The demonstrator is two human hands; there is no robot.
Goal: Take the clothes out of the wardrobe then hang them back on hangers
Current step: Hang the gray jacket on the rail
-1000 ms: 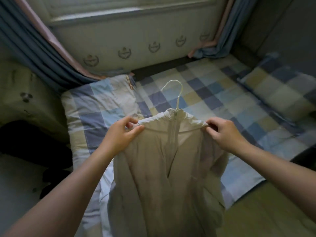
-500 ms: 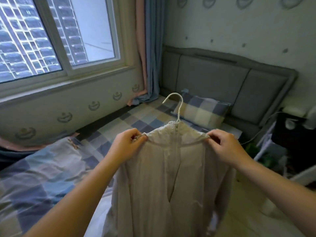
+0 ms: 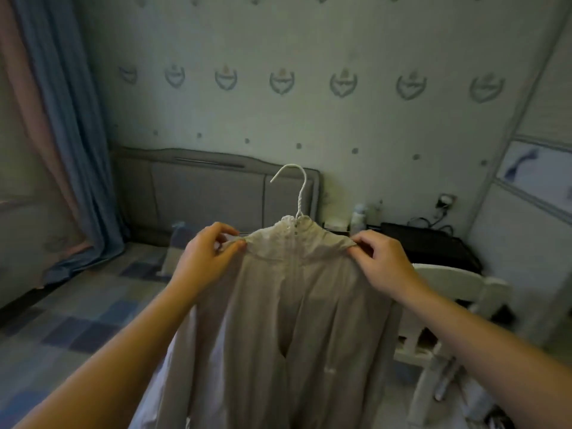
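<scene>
A: The dress (image 3: 288, 320)?
B: Pale beige, ruffled collar, back zip; on a white hanger (image 3: 295, 193), mid-air before the headboard (image 3: 210, 193); left hand (image 3: 205, 258) and right hand (image 3: 383, 261) pinch its shoulders.
A: Writing?
B: None legible.

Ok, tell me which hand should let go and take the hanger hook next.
Right, narrowly. The left hand and right hand each pinch a shoulder of the beige garment; the hanger hook rises about midway between them. Its open tip points left, so the right probably reaches the stem more cleanly.

Dim, greenish light, soft focus, wide-angle bending at the edges
</scene>
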